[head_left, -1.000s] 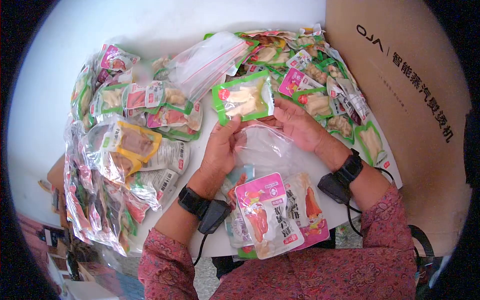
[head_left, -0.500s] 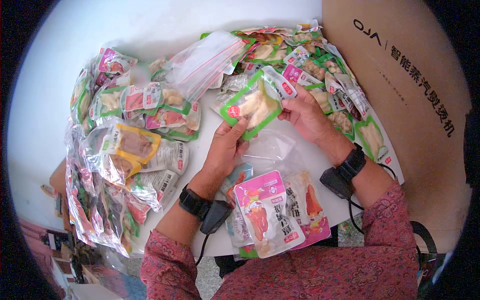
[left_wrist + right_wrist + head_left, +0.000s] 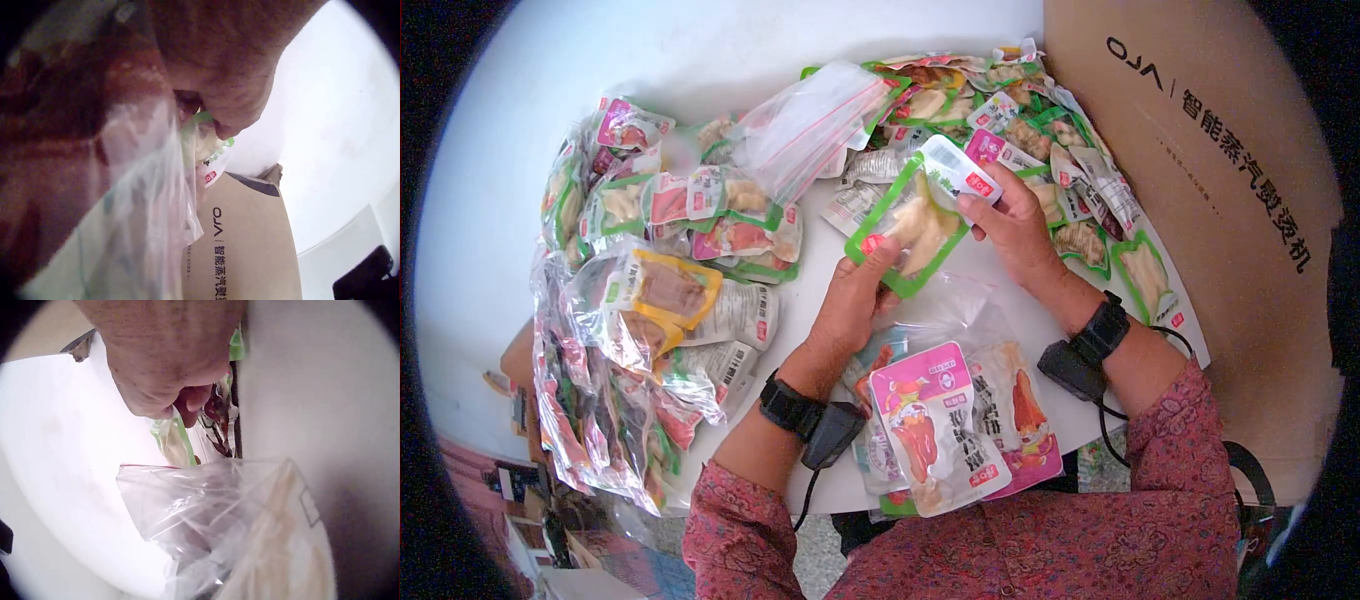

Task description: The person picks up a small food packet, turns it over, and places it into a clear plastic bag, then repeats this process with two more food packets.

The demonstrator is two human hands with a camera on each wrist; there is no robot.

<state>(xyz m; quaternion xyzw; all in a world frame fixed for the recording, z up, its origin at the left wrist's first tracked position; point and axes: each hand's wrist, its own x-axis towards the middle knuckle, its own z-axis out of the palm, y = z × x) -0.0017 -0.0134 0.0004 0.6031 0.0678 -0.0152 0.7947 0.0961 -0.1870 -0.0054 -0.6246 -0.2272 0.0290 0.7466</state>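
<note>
A green-edged snack packet [image 3: 918,228] with pale pieces behind its clear window is held tilted between both hands, above the white table. My left hand [image 3: 855,300] pinches its lower left edge, thumb on the front. At the upper right, my right hand [image 3: 1012,230] pinches the white printed end. Just below the hands lies a clear plastic bag [image 3: 940,300]; its open end also shows in the right wrist view as crumpled film [image 3: 200,497]. A pink-and-white packet [image 3: 930,430] lies nearest the body, with several others around it. In the left wrist view, the fingers partly hide the held packet [image 3: 211,150].
Heaped snack packets [image 3: 740,235] cover the table's left side, and another heap [image 3: 1020,130] runs along the back right. Flat clear zip bags [image 3: 810,130] lie between them at the back. A tall cardboard box [image 3: 1220,330] stands along the right edge.
The green-edged packet has turned from lying nearly level to a steeper tilt, its white end up to the right. The right hand has moved up to that end; the left hand keeps its edge.
</note>
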